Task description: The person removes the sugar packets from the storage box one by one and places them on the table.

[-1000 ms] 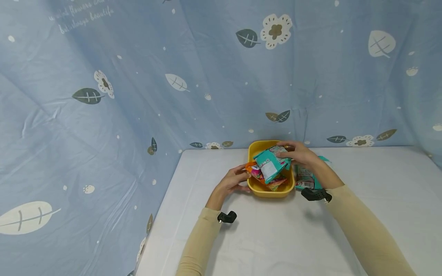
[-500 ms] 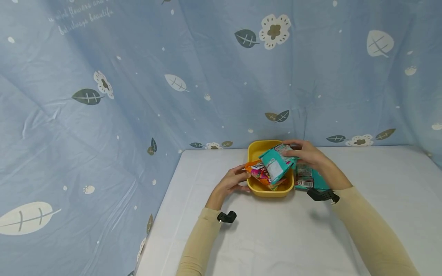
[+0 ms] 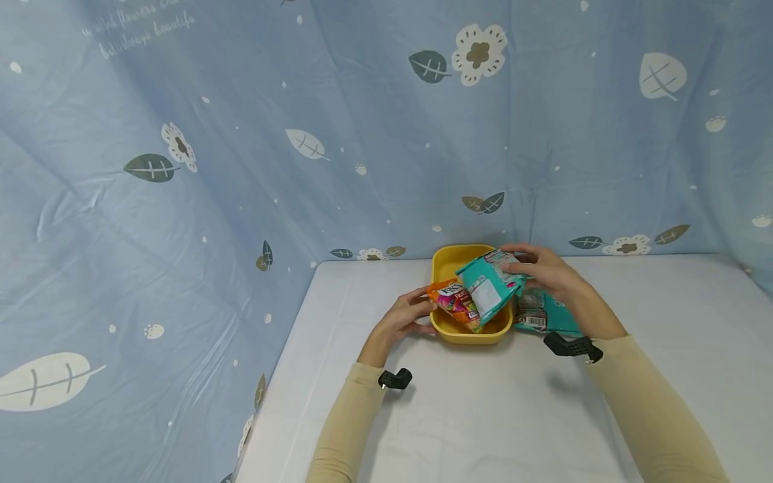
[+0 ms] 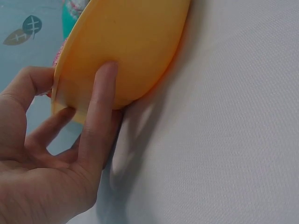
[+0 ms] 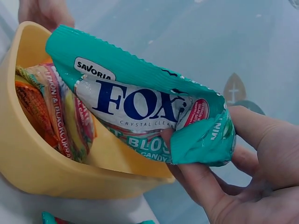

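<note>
My right hand [image 3: 552, 276] pinches one end of a teal candy bag [image 3: 488, 290], holding it tilted over the right side of a yellow plastic bin [image 3: 472, 339]. "FOX" lettering shows on the teal bag [image 5: 140, 102] in the right wrist view. At the bin's left side, my left hand [image 3: 402, 315] grips the wall, one finger at the rim and another along the outer face [image 4: 135, 42]. An orange fruit candy bag [image 3: 454, 300] lies inside, leaning toward the left rim. Its lower right edge is hidden beneath the teal bag.
Another teal candy bag [image 3: 552, 315] lies on the white table [image 3: 471, 416] just right of the bin, partly under my right forearm. A blue patterned curtain [image 3: 362, 100] hangs behind the table and along its left.
My right hand has moved slightly right with the teal bag, uncovering more of the orange bag. My left hand stays at the bin's wall.
</note>
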Tool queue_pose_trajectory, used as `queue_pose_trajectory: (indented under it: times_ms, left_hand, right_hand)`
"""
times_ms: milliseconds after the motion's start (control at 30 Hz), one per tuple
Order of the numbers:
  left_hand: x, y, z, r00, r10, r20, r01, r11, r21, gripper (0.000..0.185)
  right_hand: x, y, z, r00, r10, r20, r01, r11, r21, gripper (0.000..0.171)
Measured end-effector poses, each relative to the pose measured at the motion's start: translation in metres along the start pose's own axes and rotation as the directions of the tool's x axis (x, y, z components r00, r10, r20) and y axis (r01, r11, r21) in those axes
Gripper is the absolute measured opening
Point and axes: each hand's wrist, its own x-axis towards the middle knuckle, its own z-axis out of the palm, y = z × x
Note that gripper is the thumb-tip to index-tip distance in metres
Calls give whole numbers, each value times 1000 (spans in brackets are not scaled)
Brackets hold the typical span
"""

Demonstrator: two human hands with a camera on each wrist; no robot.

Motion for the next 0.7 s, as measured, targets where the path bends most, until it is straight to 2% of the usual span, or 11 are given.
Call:
queue_pose_trajectory:
  times_ms: [233, 700]
  left_hand:
    - [0, 0, 0, 1000, -12, 7, 12, 1000, 9, 56]
    - [-1, 0, -1, 1000, -9, 7, 9, 1000, 24, 55]
  right_hand:
    - [-9, 2, -9, 1000, -1, -15, 2, 998, 63, 68]
    - [-25, 4, -27, 1000, -9, -26, 9, 1000, -4, 67]
